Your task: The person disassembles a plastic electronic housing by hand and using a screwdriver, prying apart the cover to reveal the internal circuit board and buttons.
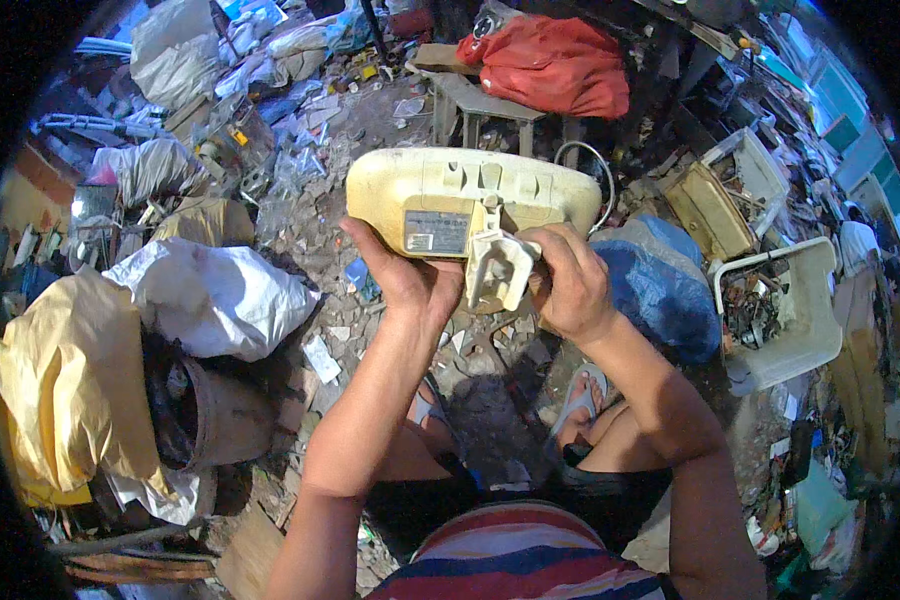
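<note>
A yellowed plastic device housing (pixel 375 195) with rounded ends is held up in front of me, its dark printed label toward me. My left hand (pixel 415 282) supports its lower left side, thumb up along the edge and the other fingers hidden underneath. A cream plastic bracket (pixel 488 250) juts from the housing's lower middle. The fingers of my right hand (pixel 576 290) are closed on the right side of this bracket. Beside the housing's right end curves a pale cable (pixel 610 178); where it joins cannot be made out.
A red sack (pixel 560 68) lies by a small wooden stool (pixel 480 97) ahead. Right of me are a blue bag (pixel 665 290) and a white bin (pixel 828 300) of scraps. White (pixel 220 300) and yellow sacks (pixel 65 370) and a bucket (pixel 225 415) stand left. Broken pieces litter the ground.
</note>
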Demonstrator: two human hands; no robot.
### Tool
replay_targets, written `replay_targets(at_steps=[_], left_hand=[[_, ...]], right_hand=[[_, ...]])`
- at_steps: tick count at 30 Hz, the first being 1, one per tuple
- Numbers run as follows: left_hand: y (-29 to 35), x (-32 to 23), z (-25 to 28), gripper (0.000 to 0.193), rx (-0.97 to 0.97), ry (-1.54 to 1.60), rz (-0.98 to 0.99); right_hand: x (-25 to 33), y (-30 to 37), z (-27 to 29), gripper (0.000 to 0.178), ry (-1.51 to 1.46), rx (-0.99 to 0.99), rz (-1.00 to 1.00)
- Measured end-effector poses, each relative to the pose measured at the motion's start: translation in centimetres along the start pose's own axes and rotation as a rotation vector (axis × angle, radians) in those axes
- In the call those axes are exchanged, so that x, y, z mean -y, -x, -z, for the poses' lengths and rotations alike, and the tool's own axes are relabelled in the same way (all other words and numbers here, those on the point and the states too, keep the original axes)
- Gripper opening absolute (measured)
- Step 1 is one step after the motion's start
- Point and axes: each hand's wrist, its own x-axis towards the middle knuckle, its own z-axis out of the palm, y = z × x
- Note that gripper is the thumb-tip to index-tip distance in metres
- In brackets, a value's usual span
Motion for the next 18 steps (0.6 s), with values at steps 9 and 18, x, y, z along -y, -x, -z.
replay_targets(at_steps=[9, 18], left_hand=[[-0.5, -1.0, -1.9, 0.08, -0.043, -0.015, -0.149], [-2.1, -0.3, 2.1, 0.077, -0.076, -0.084, -0.117]], right_hand=[[1.1, -0.8, 0.3, 0.034, 0.059, 0.031, -0.003], [2.2, -1.0, -1.2, 0.023, 0.083, 0.038, -0.008]])
